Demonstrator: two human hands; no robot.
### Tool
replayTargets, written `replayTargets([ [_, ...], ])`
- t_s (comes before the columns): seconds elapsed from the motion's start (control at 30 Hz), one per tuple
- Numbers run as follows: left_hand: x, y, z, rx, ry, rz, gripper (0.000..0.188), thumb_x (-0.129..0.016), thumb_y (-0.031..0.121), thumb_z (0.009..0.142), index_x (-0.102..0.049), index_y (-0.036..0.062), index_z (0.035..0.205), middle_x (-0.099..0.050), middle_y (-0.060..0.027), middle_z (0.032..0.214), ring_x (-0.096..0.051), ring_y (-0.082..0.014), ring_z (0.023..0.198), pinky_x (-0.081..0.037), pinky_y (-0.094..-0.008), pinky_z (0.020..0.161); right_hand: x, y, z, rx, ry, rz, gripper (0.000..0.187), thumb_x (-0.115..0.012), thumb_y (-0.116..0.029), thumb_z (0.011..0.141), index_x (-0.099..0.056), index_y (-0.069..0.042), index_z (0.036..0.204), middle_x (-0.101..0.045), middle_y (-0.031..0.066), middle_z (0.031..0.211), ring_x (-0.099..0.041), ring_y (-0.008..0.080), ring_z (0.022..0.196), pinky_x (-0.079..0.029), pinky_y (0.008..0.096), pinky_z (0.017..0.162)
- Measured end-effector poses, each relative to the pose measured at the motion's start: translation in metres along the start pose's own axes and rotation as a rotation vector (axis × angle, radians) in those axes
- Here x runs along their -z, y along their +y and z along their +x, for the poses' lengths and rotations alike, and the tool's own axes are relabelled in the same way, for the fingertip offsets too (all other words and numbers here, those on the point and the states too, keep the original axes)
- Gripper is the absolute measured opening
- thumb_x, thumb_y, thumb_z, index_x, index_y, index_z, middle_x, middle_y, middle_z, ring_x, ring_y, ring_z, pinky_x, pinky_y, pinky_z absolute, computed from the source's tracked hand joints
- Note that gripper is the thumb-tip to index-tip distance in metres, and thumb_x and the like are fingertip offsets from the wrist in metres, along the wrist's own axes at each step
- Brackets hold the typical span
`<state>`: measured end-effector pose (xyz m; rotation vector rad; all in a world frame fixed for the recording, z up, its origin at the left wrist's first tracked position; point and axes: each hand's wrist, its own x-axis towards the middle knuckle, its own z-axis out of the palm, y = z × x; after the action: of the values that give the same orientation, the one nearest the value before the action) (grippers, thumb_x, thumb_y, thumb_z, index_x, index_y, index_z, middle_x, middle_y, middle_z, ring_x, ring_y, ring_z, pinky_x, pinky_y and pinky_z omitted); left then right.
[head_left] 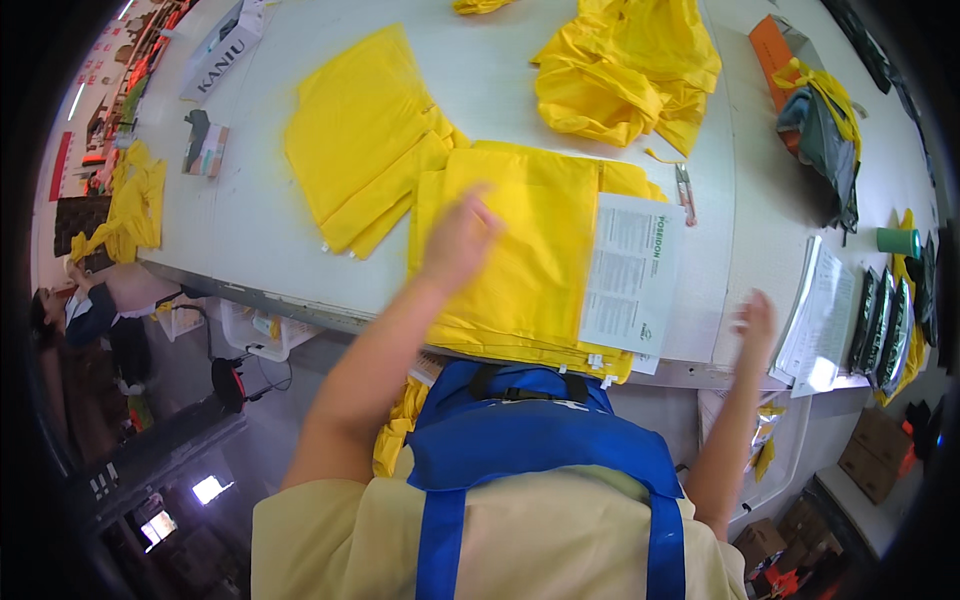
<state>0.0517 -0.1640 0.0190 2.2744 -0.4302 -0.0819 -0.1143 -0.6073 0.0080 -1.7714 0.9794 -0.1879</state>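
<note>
A stack of folded yellow fabric pieces (520, 220) lies in front of me at the table's near edge, with small white tags along its lower side. My left hand (463, 240) is over the upper left part of this stack, its fingers smeared by motion. A printed white sheet (630, 275) covers the stack's right side. Out to the right, apart from the sheet, my right hand (757, 325) hovers near the table edge, also blurred. Nothing can be made out in either hand. Another folded yellow pile (365, 135) lies at an angle to the left, its edge against the stack.
Crumpled yellow fabric (630, 75) lies at the back, with small snips (685, 193) below it. To the right are a pile of papers (815, 315), dark packets (880, 325) and an orange box (775, 60). A white box (225, 45) stands far left. Another person (95, 310) is at the left.
</note>
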Motion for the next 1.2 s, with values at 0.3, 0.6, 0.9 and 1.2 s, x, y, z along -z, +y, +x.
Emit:
replayTargets([
  [0.3,0.125,-0.241,0.007,0.179,0.202,0.644,0.029,-0.066,0.015,0.080,-0.058,0.0026,0.106,-0.060,-0.0160,0.105,-0.056,-0.0337,0.097,-0.045,-0.0395,0.088,0.218,0.179,0.138,-0.662,0.690,-0.391,0.106,-0.073,-0.069,0.058,-0.043,0.010,0.122,-0.056,0.0226,0.116,-0.053,0.0362,0.110,-0.043,0.0485,0.094],
  [0.6,0.221,-0.283,0.037,0.267,0.511,0.917,0.014,-0.045,0.012,0.091,-0.054,0.0015,0.093,-0.058,-0.0171,0.094,-0.057,-0.0335,0.088,-0.045,-0.0391,0.077,0.240,0.181,0.118,-0.501,0.855,0.103,0.071,-0.084,-0.024,0.062,-0.052,0.008,0.117,-0.057,0.0176,0.117,-0.057,0.0279,0.099,-0.049,0.0367,0.084],
  [0.9,0.201,0.008,0.017,0.178,0.484,0.262,0.020,-0.043,0.017,0.098,-0.047,0.0029,0.112,-0.052,-0.0042,0.097,-0.050,-0.0127,0.089,-0.041,-0.0258,0.081,0.242,0.132,0.072,-0.589,1.007,-0.153,0.038,-0.075,-0.026,0.076,-0.067,0.006,0.094,-0.068,0.0144,0.089,-0.064,0.0251,0.078,-0.051,0.0359,0.070],
  [1.2,0.032,0.056,-0.045,-0.144,0.063,0.221,0.014,-0.046,0.002,0.089,-0.054,0.0007,0.101,-0.055,-0.0139,0.094,-0.055,-0.0269,0.079,-0.046,-0.0358,0.073,0.266,0.177,0.054,-0.215,0.883,-0.881,0.028,-0.052,-0.031,0.085,-0.069,-0.010,0.093,-0.068,0.0150,0.090,-0.064,0.0357,0.081,-0.049,0.0409,0.072],
])
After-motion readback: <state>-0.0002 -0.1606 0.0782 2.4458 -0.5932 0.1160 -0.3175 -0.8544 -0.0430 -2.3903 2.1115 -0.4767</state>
